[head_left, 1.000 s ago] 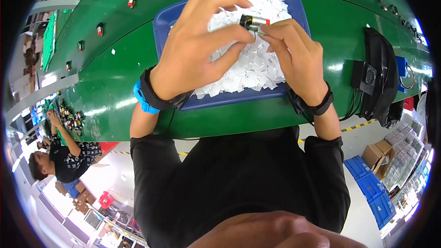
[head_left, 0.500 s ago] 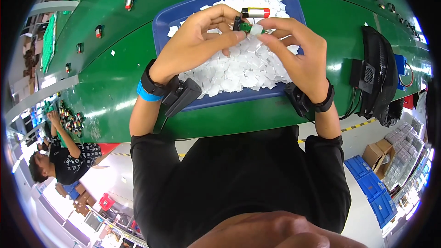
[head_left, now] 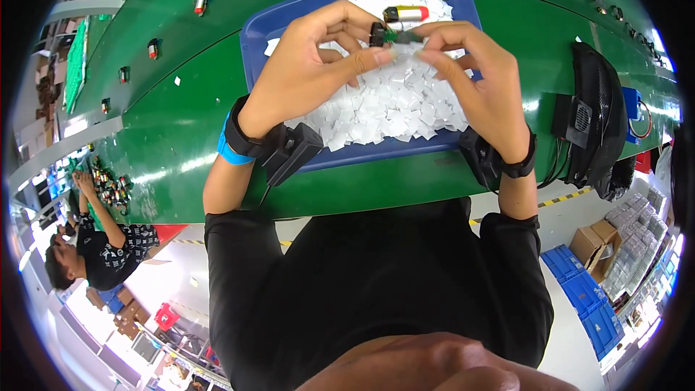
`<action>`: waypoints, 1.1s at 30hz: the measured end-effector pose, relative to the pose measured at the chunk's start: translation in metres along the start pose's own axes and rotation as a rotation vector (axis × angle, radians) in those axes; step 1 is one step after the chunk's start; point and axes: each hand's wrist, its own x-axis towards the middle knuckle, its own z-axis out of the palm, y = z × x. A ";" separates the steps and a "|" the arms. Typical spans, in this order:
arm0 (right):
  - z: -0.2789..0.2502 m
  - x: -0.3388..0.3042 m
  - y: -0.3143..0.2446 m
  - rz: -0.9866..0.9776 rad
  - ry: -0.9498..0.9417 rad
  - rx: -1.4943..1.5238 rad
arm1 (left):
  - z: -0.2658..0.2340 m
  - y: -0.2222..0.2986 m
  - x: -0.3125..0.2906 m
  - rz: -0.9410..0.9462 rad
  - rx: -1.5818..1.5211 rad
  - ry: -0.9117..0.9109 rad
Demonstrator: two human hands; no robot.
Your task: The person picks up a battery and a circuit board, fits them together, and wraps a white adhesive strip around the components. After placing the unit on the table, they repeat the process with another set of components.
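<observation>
Over a blue tray point(head_left: 250, 47) full of small white squares point(head_left: 391, 105), both my hands work on one small assembly. My left hand point(head_left: 315, 65) pinches a green circuit board point(head_left: 392, 36) by its end with the black part point(head_left: 377, 34). A cylindrical battery point(head_left: 405, 14), pale with a red end, sits just beyond the board and seems joined to it. Fingertips of my right hand point(head_left: 481, 72) are closed at the board's other end, on a pale, blurred piece point(head_left: 411, 49) that looks like one of the white squares. The exact contact is smeared by motion.
Several similar battery assemblies point(head_left: 201, 3) lie spaced along the far green surface point(head_left: 181, 36). A black case and a boxy device point(head_left: 572, 119) stand at the right. At far left, another person point(head_left: 101, 246) reaches toward a pile of assemblies point(head_left: 112, 188). Blue crates point(head_left: 583, 297) are on the floor.
The board has turned in my fingers, and the white piece on it now looks blurred. My right hand has shifted slightly right and up. Assemblies on the far left surface have moved slightly left.
</observation>
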 end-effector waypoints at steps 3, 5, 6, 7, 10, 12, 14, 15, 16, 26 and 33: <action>0.000 0.003 0.004 -0.014 0.046 -0.063 | 0.001 0.005 0.000 0.023 0.083 0.059; 0.001 0.006 0.006 -0.056 0.112 -0.140 | 0.002 0.006 -0.001 0.035 0.125 0.087; 0.002 0.006 0.006 -0.055 0.113 -0.141 | 0.003 0.006 -0.001 0.055 0.187 0.070; 0.003 0.007 0.005 -0.139 0.123 -0.153 | 0.003 0.005 -0.001 0.074 0.249 0.053; 0.005 0.008 0.005 -0.305 0.143 -0.179 | 0.006 0.004 -0.003 0.085 0.275 0.045; 0.006 0.005 0.009 -0.318 0.123 -0.192 | 0.009 0.004 -0.004 0.069 0.205 0.066; 0.006 0.005 0.009 -0.325 0.115 -0.201 | 0.012 0.010 -0.006 0.059 0.142 0.080; 0.007 0.004 0.008 -0.316 0.113 -0.161 | 0.013 0.012 -0.007 0.046 0.079 0.094; 0.008 0.004 0.007 -0.308 0.111 -0.122 | 0.014 0.014 -0.007 0.035 0.016 0.109; 0.000 0.008 0.005 -0.420 0.017 -0.063 | 0.003 0.008 -0.002 -0.013 -0.032 -0.032; 0.009 0.007 0.001 -0.549 0.103 -0.152 | 0.011 0.003 -0.003 -0.025 -0.209 0.041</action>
